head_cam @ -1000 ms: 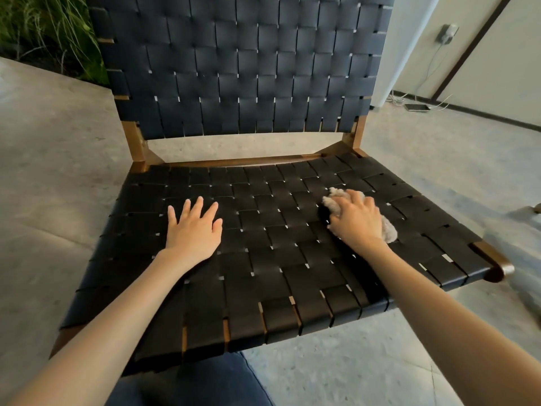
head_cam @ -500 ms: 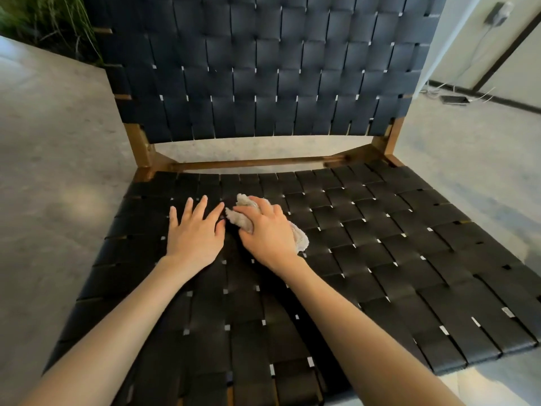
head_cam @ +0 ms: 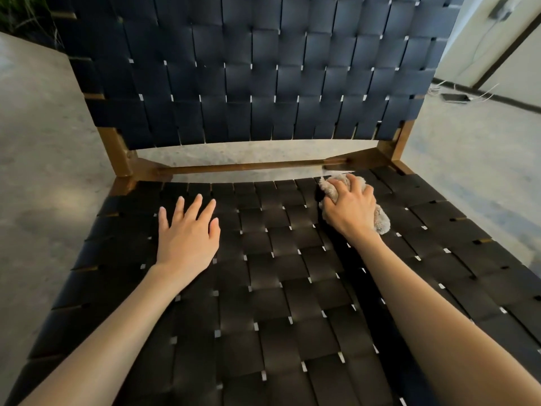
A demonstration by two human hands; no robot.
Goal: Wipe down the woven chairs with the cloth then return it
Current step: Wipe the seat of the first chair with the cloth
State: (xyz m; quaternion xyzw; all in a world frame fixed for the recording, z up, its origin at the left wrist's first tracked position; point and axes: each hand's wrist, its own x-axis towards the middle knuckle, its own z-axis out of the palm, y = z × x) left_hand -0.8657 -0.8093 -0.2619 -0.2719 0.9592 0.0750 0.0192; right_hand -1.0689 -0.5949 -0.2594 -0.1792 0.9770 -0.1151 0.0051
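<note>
Wiping the chair seat (head_cam: 278,288), at its back right part, close to the wooden rail (head_cam: 248,167). Right hand (head_cam: 349,210) curled round the bunched cloth (head_cam: 382,222), pressing it onto the black straps just in front of that rail, with tufts of cloth poking out ahead of the fingers and behind the heel of the hand. Left hand (head_cam: 188,232) flat on the seat, fingers straight and spread, holding nothing, well to the left of the cloth, apparently bracing.

For a good stroke:
- Flatten the cloth a little rather than keeping it balled, so that more of it meets the weave.
- Follow the straps in long overlapping passes, side to side, working from the rail toward the front edge.
- Press into the small gaps where straps cross, where dust probably collects.
- Lift the bracing hand aside to reach the patch beneath it.
- Mind the back corners by the wooden posts.

Backrest (head_cam: 263,68) probably still to be wiped, and any other chairs, before taking the cloth back.
</note>
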